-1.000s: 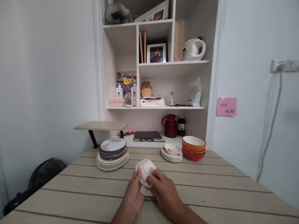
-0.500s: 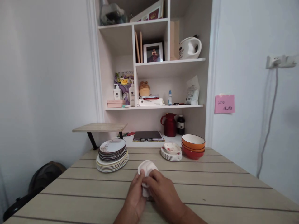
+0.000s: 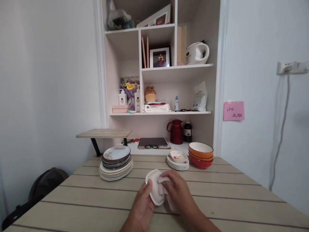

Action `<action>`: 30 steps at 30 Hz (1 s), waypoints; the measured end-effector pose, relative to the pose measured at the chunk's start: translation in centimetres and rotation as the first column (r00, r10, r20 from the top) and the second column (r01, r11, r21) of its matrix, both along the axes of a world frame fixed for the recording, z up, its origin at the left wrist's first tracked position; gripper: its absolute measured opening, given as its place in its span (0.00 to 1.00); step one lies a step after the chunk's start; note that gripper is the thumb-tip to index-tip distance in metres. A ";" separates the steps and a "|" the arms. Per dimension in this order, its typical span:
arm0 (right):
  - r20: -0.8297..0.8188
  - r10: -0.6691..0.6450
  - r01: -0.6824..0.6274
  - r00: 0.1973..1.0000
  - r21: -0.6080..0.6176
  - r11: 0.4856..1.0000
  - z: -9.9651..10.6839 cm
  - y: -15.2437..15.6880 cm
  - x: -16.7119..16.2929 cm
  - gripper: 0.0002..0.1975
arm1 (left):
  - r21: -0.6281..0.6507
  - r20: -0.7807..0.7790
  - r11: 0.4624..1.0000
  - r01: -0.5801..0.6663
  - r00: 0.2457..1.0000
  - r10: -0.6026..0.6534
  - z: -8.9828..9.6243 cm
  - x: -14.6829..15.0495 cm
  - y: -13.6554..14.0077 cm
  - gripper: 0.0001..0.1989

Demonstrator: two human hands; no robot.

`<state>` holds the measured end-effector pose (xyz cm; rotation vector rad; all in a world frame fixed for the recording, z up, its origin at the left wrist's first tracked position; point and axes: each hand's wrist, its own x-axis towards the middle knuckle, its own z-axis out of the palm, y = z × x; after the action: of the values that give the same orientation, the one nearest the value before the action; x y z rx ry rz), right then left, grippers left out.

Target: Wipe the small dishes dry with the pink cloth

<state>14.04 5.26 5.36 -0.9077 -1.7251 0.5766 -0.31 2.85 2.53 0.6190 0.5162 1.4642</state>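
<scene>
A small white dish (image 3: 152, 180) is tilted up above the near middle of the table. My left hand (image 3: 142, 201) grips it by its left rim, thumb on the near edge. My right hand (image 3: 177, 190) pinches a white cloth or tissue (image 3: 163, 183) and presses it against the dish's right side. Part of the cloth hangs below the right fingers. Whether the dish has a pattern inside cannot be made out.
Stacked plates (image 3: 116, 164) stand at the left. A patterned small bowl (image 3: 178, 156) sits on small plates (image 3: 178, 165) at the right, beside stacked orange and red bowls (image 3: 201, 156). Behind are a raised wooden shelf (image 3: 103, 133), a laptop (image 3: 153, 141) and a red jug (image 3: 176, 132).
The dish has turned, so more of its surface shows. My right hand has moved right with the cloth, which now lies on the dish's right side. The view has shifted slightly.
</scene>
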 end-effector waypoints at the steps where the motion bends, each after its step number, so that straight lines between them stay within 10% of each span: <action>1: 0.043 0.012 -0.013 0.999 0.030 0.999 0.0 -0.6 -0.5 0.11 | -0.003 0.001 1.000 -0.012 1.000 0.012 -0.1 -0.1 0.1 0.20; 13: -0.011 -0.098 0.098 0.995 0.006 0.995 1.5 2.1 2.4 0.09 | 0.069 -0.225 0.995 0.070 0.973 -0.053 1.2 1.0 -1.2 0.20; 23: 0.214 0.020 -0.060 0.977 0.182 0.982 2.0 0.0 0.6 0.13 | 0.187 -0.565 0.982 -0.007 0.817 0.114 0.4 0.7 -0.7 0.23; 30: 0.171 -0.032 0.000 0.985 0.181 0.983 1.6 0.6 1.2 0.13 | 0.175 -0.533 0.983 0.051 0.845 0.051 -0.3 0.7 -0.2 0.24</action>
<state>15.27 5.84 6.98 -0.8619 -1.8907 0.3314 0.44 2.68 2.22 1.1944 0.8195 1.3380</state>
